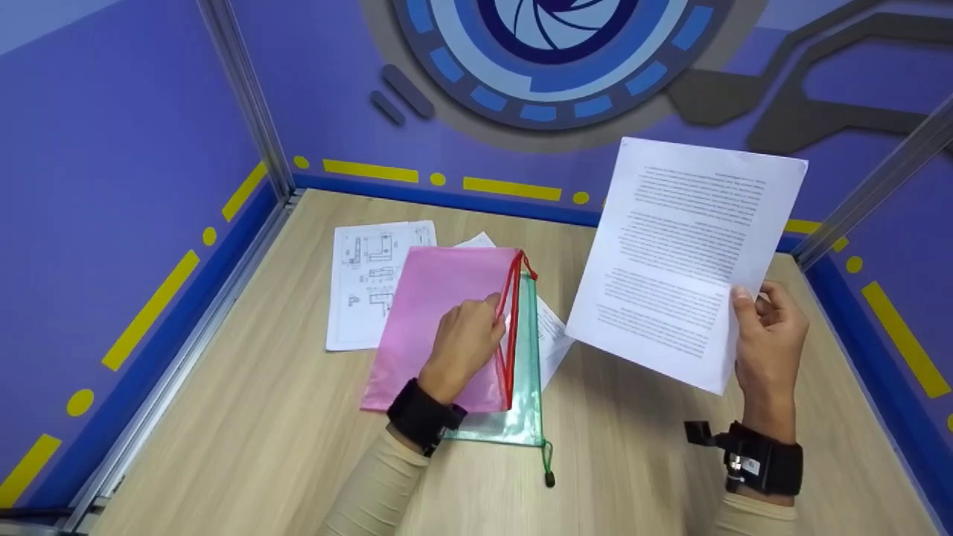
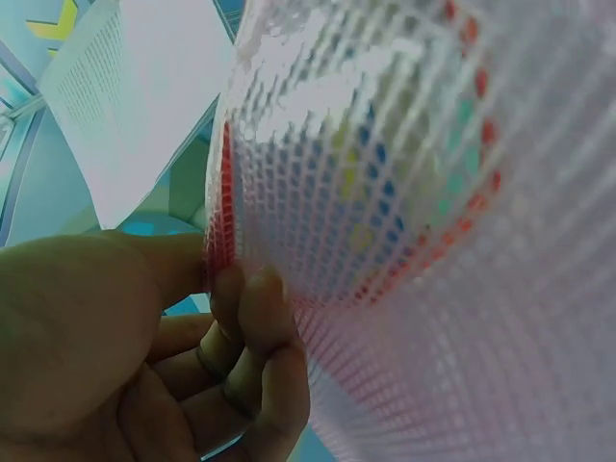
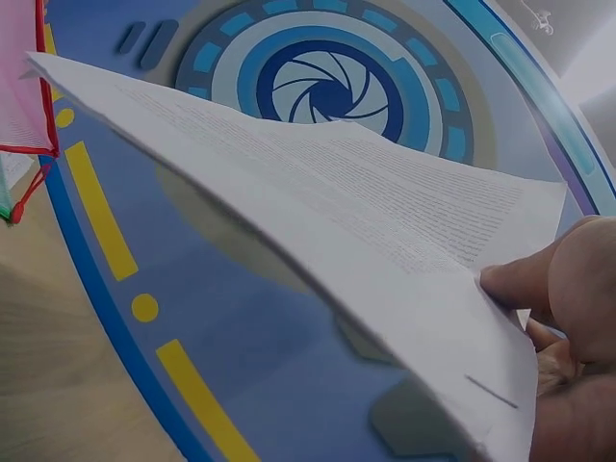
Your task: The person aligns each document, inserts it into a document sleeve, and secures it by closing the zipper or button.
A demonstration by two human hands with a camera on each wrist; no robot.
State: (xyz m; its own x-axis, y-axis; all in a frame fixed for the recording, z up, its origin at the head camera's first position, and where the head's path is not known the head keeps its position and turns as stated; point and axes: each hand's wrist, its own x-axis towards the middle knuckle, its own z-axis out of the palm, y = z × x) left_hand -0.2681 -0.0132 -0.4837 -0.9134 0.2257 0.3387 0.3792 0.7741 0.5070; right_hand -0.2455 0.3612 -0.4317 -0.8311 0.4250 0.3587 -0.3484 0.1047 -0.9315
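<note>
A pink mesh zipper pouch (image 1: 439, 283) with red edging lies at the middle of the table. My left hand (image 1: 460, 346) pinches the rim of its mouth between thumb and fingers; in the left wrist view the red edge (image 2: 225, 212) runs into that pinch. The red zipper edges stand apart, leaving a gap at the pouch's right side. My right hand (image 1: 774, 335) grips a stapled sheaf of printed paper (image 1: 677, 246) by its lower right edge, raised over the table to the pouch's right. A staple (image 3: 491, 391) shows near one corner of the sheaf.
Under the pink pouch lies a green zipper pouch (image 1: 527, 372) with a cord pull (image 1: 549, 476). A sheet with technical drawings (image 1: 354, 298) sticks out at left, a printed page (image 1: 552, 339) at right. Purple panels (image 1: 134, 149) wall the wooden table (image 1: 246, 417).
</note>
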